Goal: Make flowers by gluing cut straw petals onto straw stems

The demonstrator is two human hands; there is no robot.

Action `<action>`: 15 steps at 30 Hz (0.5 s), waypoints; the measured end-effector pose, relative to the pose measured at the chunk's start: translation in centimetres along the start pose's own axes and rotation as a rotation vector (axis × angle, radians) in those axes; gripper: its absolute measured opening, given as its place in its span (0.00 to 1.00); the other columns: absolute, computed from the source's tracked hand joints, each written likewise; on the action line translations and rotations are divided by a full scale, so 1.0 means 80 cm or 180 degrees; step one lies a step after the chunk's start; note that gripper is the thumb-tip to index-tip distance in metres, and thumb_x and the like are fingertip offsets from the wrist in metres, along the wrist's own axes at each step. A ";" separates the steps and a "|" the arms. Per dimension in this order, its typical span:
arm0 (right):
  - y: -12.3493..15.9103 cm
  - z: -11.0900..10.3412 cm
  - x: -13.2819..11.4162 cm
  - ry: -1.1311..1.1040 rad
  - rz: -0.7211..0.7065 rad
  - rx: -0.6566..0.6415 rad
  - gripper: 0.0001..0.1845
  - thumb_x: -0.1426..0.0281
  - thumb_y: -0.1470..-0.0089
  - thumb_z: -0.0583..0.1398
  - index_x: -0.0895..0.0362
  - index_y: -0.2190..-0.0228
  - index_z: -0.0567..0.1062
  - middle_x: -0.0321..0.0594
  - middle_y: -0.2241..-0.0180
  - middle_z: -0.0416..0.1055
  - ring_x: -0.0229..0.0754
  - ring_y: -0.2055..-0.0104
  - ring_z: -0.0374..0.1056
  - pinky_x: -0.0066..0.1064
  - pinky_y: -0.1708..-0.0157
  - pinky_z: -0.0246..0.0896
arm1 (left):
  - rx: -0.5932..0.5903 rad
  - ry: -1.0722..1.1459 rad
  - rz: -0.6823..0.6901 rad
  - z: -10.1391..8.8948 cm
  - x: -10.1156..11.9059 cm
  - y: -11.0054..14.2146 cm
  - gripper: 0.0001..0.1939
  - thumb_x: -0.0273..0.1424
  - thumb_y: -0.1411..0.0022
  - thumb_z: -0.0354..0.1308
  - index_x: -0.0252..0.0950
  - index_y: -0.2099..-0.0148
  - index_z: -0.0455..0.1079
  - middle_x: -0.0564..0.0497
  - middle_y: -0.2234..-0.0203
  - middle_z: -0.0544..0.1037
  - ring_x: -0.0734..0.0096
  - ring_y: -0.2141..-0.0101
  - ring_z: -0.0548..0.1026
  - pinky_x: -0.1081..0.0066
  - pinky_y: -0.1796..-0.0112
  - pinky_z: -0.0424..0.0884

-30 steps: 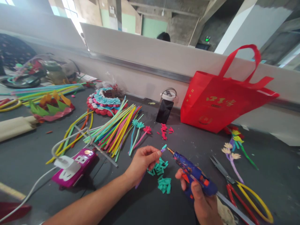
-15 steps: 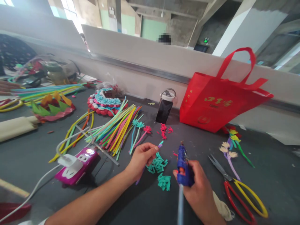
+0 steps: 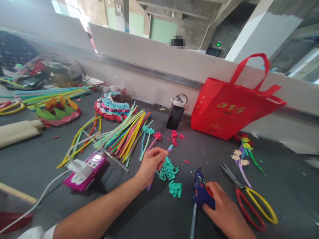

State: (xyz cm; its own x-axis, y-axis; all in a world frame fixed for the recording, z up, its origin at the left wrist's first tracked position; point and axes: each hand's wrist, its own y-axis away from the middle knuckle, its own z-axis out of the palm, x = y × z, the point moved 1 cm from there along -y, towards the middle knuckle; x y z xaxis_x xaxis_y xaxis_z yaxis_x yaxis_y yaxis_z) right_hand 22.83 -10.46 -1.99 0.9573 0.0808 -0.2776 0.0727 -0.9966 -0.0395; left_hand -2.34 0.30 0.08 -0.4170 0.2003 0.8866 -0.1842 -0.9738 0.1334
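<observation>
From where I stand, I see the person's left hand (image 3: pixel 153 163) pinching a thin purple fuzzy stem (image 3: pixel 150 186) between thumb and fingertips, just above the dark counter (image 3: pixel 164 220). A small teal piece (image 3: pixel 170 146) sits at the stem's upper end, and the lower end pokes out below the palm.

The right hand (image 3: pixel 221 202) is closed around the handle of a dark blue glue gun (image 3: pixel 202 194), fingers on one side and thumb on the other. Its nozzle points away from the person, and a clear glue stick (image 3: pixel 193 219) juts from its back end.

Between the two hands lie two loose heaps of short teal fuzzy cuttings (image 3: pixel 175 189), with bright red fuzzy cuttings (image 3: pixel 174 138) farther back. Right of the glue gun I can see open scissors with one red and one yellow handle (image 3: pixel 239 186), near pale-petalled flowers on a lilac stem (image 3: pixel 241 162).

Behind them stands a red fabric bag with gold lettering (image 3: pixel 228 109). A black phone (image 3: pixel 175 118) is propped upright in front of a white-topped container (image 3: pixel 179 100). Left of the cuttings, a multicoloured bundle of fuzzy stems (image 3: pixel 129 134) lies near a purple power strip (image 3: pixel 87 174).
</observation>
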 end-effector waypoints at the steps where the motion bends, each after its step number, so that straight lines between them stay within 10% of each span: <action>1: 0.001 -0.002 0.003 -0.0017 0.0000 -0.0065 0.12 0.72 0.52 0.57 0.53 0.62 0.69 0.40 0.63 0.71 0.46 0.60 0.72 0.36 0.61 0.67 | -0.0009 -0.0002 0.0001 0.000 0.000 0.000 0.13 0.37 0.47 0.66 0.33 0.71 0.69 0.58 0.85 0.64 0.83 0.84 0.56 0.75 0.82 0.48; 9: 0.002 -0.032 0.008 0.0201 -0.0285 -0.0305 0.16 0.61 0.49 0.63 0.52 0.58 0.74 0.42 0.59 0.74 0.51 0.56 0.71 0.41 0.56 0.66 | -0.0029 -0.0017 0.0020 -0.001 0.001 -0.001 0.13 0.37 0.47 0.65 0.33 0.72 0.69 0.58 0.84 0.64 0.83 0.84 0.56 0.75 0.82 0.48; 15: -0.032 -0.040 -0.035 0.0012 -0.0627 0.0376 0.09 0.68 0.38 0.55 0.51 0.58 0.74 0.40 0.59 0.73 0.45 0.54 0.70 0.37 0.54 0.64 | -0.0042 -0.0063 0.0006 0.000 -0.004 0.000 0.12 0.37 0.47 0.65 0.33 0.71 0.70 0.58 0.84 0.65 0.82 0.84 0.56 0.75 0.82 0.49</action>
State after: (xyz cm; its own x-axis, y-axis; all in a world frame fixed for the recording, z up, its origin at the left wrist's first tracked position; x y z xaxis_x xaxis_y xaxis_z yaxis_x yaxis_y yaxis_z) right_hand 20.88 -8.18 1.94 0.9289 0.2733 -0.2500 0.2251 -0.9526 -0.2048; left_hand -2.25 0.24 -0.18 -0.3998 0.1961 0.8954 -0.1953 -0.9726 0.1258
